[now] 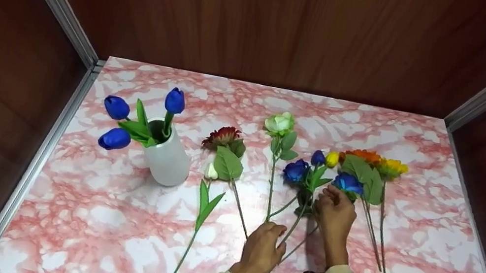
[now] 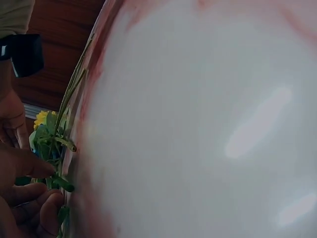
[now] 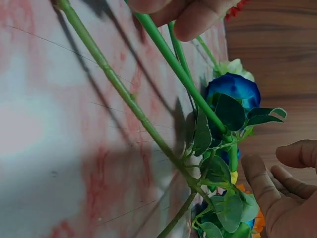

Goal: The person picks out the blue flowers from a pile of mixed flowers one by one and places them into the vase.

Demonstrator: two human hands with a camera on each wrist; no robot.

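Observation:
In the head view my left hand (image 1: pixel 259 254) pinches the lower stem of a blue tulip (image 1: pixel 318 158). The right wrist view shows that green stem (image 3: pixel 173 62) running down from the left fingertips. My right hand (image 1: pixel 335 218) is beside the tulip's leaves and just below a blue rose (image 1: pixel 349 182). Its fingers are parted in the right wrist view, with nothing between them. Another blue rose (image 1: pixel 296 171) lies left of the tulip, its leaves overlapping the tulip stem. A yellow tulip bud (image 1: pixel 332 159) shows beside the blue one.
A white vase (image 1: pixel 168 161) at the left holds several blue tulips (image 1: pixel 115 139). Between it and my hands lie a dark red flower (image 1: pixel 222 138), a white tulip (image 1: pixel 211 171) and a pale green rose (image 1: pixel 279 124). Orange (image 1: pixel 364 155) and yellow flowers (image 1: pixel 392 169) lie at the right.

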